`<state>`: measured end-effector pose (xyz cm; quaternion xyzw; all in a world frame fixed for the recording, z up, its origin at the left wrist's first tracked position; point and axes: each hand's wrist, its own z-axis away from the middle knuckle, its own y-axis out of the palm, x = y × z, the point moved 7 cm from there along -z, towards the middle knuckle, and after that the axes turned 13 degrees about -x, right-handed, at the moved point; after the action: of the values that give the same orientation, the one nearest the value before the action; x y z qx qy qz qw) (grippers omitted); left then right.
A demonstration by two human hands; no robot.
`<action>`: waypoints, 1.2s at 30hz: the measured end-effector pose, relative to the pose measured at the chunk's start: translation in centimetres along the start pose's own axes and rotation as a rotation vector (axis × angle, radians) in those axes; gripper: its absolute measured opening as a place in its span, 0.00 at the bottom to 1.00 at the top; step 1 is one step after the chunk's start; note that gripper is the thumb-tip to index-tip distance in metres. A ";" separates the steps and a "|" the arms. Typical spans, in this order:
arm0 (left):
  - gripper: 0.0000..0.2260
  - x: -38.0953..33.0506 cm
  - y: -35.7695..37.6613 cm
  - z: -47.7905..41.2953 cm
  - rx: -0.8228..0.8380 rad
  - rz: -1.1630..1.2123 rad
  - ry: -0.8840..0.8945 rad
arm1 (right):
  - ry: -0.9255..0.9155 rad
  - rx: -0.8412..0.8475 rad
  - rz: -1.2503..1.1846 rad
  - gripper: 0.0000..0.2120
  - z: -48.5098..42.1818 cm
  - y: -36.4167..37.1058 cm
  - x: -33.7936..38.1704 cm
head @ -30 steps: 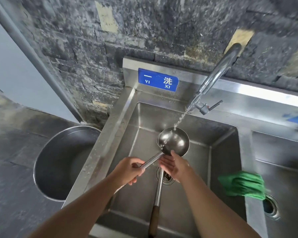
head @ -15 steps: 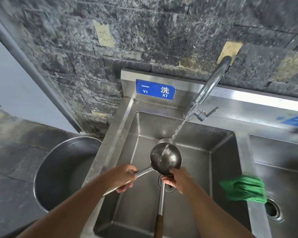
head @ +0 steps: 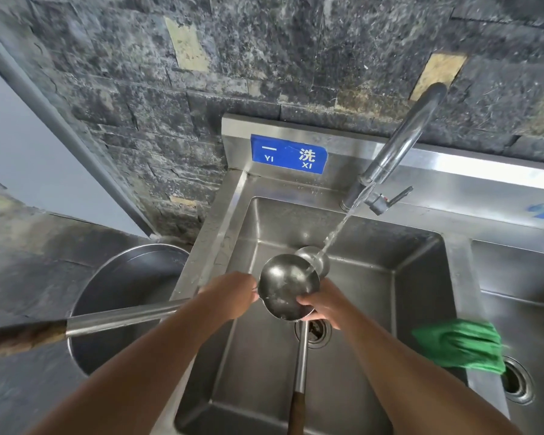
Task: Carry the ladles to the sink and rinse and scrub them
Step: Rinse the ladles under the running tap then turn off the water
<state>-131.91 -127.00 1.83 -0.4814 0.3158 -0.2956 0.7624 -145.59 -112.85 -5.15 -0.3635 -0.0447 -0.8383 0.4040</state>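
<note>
Reference landmark: sink basin (head: 421,293).

1. Held ladle (head: 288,287): above the centre of the basin, its bowl turned so the rounded underside faces the camera. The steel shaft runs out past the left rim of the basin and ends in a dark wooden grip.
2. Left hand (head: 230,296): over the left part of the basin, closed around the shaft just beside the bowl. Only the back of the hand shows, so the individual fingers cannot be made out.
3. Right hand (head: 325,306): over the centre of the basin, fingers together and curled onto the lower right rim of the bowl.
4. Second ladle (head: 302,356): lying inside the basin. Its bowl shows behind the held bowl; its handle crosses the drain (head: 321,332) toward the near wall.
5. Faucet (head: 399,146): behind the basin. Its water stream (head: 336,230) lands on the upper right of the held bowl.
6. Green cloth (head: 459,346): on the divider at the right of the basin.
7. Steel pot (head: 123,293): left of the basin, outside it.
8. Blue sign (head: 288,153): on the backsplash behind the basin.
</note>
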 end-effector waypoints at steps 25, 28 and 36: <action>0.08 -3.9 -1.2 1.0 -0.334 0.060 0.108 | 0.082 0.075 -0.218 0.14 1.0 -3.5 3.0; 0.09 -4.1 -1.2 0.2 -0.286 0.086 0.084 | -0.088 -0.162 -0.383 0.10 0.5 -4.8 2.3; 0.09 -4.7 -0.9 -0.3 -0.210 0.054 0.103 | -0.837 -0.134 0.838 0.10 3.3 -3.8 9.1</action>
<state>-135.26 -123.94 3.47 -0.5341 0.3966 -0.2646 0.6981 -150.15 -114.94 3.95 -0.6743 -0.0001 -0.3940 0.6246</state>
